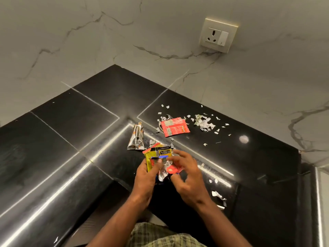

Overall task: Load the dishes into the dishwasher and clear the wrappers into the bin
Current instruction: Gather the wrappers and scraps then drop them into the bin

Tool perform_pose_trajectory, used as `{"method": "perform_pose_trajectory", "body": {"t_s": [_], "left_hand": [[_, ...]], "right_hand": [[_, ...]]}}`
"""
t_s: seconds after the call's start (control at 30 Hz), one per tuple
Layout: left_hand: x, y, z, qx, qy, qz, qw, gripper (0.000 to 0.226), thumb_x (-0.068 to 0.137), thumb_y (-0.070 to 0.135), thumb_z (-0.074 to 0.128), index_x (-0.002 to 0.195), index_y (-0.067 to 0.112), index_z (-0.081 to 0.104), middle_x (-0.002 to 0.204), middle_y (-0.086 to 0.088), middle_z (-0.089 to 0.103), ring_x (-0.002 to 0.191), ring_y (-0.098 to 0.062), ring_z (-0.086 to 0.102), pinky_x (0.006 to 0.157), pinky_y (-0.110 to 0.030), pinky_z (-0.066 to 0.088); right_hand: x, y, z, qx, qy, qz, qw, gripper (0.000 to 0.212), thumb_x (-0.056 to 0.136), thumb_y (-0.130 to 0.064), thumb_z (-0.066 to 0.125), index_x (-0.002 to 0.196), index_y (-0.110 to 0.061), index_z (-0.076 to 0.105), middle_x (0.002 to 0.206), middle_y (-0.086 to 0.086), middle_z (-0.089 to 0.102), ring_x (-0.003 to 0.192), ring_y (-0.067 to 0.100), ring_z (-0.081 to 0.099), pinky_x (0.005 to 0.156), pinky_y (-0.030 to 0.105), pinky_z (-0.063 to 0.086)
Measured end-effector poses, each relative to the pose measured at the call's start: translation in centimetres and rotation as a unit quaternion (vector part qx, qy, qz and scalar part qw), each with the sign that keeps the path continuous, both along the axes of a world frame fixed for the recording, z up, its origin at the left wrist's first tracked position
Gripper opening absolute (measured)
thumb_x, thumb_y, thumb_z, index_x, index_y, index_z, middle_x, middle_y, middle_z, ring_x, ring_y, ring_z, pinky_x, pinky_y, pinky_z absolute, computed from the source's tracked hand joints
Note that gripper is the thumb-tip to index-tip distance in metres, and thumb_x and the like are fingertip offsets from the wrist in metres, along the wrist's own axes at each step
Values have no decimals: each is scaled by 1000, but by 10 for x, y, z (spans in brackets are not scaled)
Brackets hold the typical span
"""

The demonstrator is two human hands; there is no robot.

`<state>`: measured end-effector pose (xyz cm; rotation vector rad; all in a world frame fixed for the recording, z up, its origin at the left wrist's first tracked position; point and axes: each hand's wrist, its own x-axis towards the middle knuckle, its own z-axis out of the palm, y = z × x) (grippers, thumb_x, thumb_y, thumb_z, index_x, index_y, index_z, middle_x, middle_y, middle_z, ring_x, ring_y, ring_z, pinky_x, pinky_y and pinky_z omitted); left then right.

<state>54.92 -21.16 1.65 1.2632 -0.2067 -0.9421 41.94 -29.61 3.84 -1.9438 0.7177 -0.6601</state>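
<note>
My left hand [145,182] grips a bunch of wrappers [158,155], yellow, black, blue and silver foil, above the inner corner of the black countertop [74,132]. My right hand [187,175] is at the same bunch from the right, its fingers curled and its fingertips on the foil and a red piece. A silver and orange sachet [136,137] lies flat just beyond my hands. Farther back lies a red wrapper [174,127]. Torn silver and white scraps [203,123] are scattered around it.
The counter runs into a corner between marble walls. A wall socket with a switch [218,35] is mounted on the right wall. More foil scraps [219,197] lie near the counter's front edge on the right. The dishwasher and the bin are out of view.
</note>
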Motion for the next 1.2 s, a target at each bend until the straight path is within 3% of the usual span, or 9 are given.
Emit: {"method": "perform_pose_trajectory", "body": {"t_s": [0.13,0.27,0.47,0.57,0.63,0.73,0.8,1.0,1.2], "left_hand": [[0,5,6,-3,-15,-16,1000,28,98,16,68,124,6,68,115,-18,77,107,-36,73,96,-43,58],[-3,5,8,5,-77,-72,994,29,99,19,69,127,11,68,118,-11,77,111,-30,74,99,-41,58],[0,-7,10,55,-101,-137,984,28,103,44,62,120,25,73,113,-4,79,107,-26,75,92,-40,59],[12,-16,7,88,-108,-168,976,51,98,67,52,119,25,72,116,-3,77,106,-23,74,99,-45,56],[31,-24,0,164,-217,-148,951,62,92,74,45,129,27,64,131,-3,67,113,-17,67,99,-39,55],[73,-32,-14,264,-414,-70,868,56,94,64,57,138,30,56,142,-9,44,132,-24,46,110,-46,46],[98,-36,-24,296,-468,-32,832,49,96,52,64,140,32,55,150,-14,36,141,-34,34,116,-57,37],[132,-45,-41,421,-452,-9,786,77,94,51,67,151,9,38,148,-26,43,135,-46,39,111,-59,36],[136,-45,-56,421,-454,-7,785,51,90,50,73,122,15,56,127,-19,57,123,-44,48,104,-60,43]], "right_hand": [[1,-4,4,251,-63,-29,965,53,89,-26,59,140,-38,58,136,-17,65,121,5,66,98,34,56],[3,-2,10,387,-81,-15,918,37,103,-21,65,140,-25,60,127,2,75,113,24,73,96,42,58],[2,-1,-6,414,-93,-87,901,43,89,-7,79,129,-15,66,116,14,78,109,36,74,101,54,57],[-5,-9,-6,413,-107,-128,895,40,92,1,74,129,-11,64,111,15,79,99,34,77,85,44,63],[-11,-12,-5,420,-121,-145,888,38,94,0,73,129,-12,63,111,15,79,96,34,78,74,37,64],[-20,-17,-7,420,-136,-165,882,40,94,-4,74,131,-13,61,112,15,79,93,36,78,72,38,64],[-24,-18,-8,415,-136,-177,882,40,94,-6,74,131,-14,61,112,16,79,90,36,78,74,41,64],[-30,-19,-3,397,-125,-186,890,37,95,-4,73,129,-14,63,112,12,80,100,34,78,88,44,63],[-31,-26,2,400,-121,-196,887,39,94,-8,75,130,-17,63,113,10,79,103,33,77,94,50,62]]}}
